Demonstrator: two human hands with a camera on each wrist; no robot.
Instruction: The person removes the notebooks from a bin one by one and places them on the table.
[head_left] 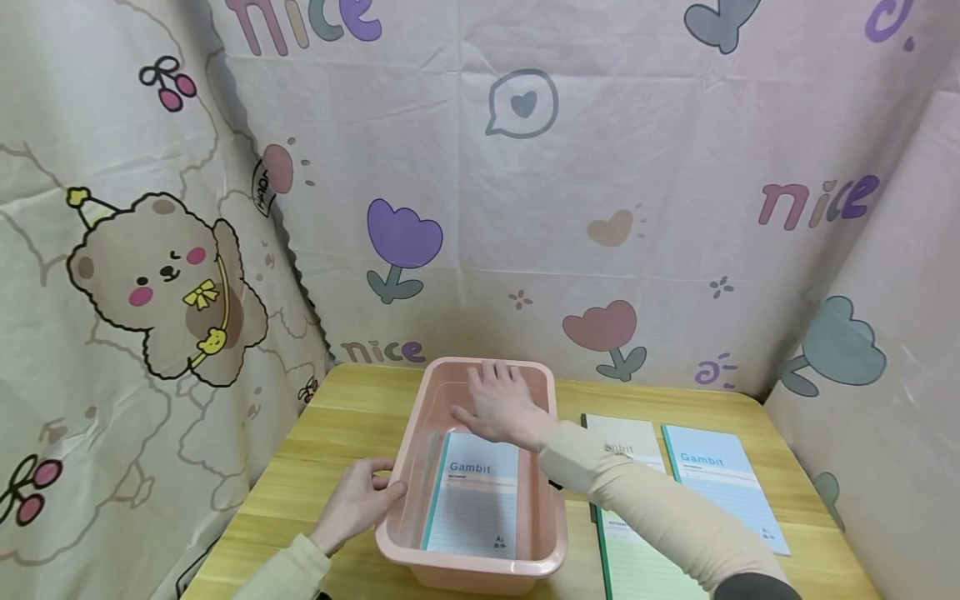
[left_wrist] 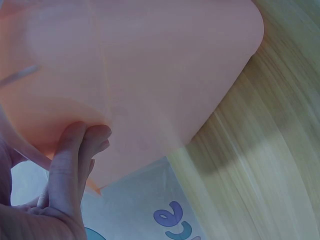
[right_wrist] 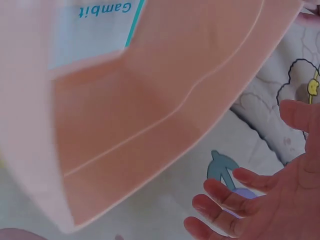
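A pink plastic tub (head_left: 468, 571) stands in the middle of the wooden table (head_left: 337, 433). A blue "Gambit" notebook (head_left: 476, 500) lies flat on its bottom. My left hand (head_left: 360, 498) grips the tub's left rim, thumb on top; in the left wrist view its fingers (left_wrist: 75, 150) press against the tub's outer wall (left_wrist: 150, 60). My right hand (head_left: 498, 404) hovers open over the far half of the tub, fingers spread and holding nothing. The right wrist view shows that hand (right_wrist: 260, 205) beside the tub's inside (right_wrist: 150, 110) and the notebook (right_wrist: 95, 30).
Right of the tub three more notebooks lie on the table: a green one (head_left: 645, 567) near the front, a pale one (head_left: 626, 435) and a blue one (head_left: 723, 479). Printed cloth (head_left: 600, 167) hangs close behind and on both sides.
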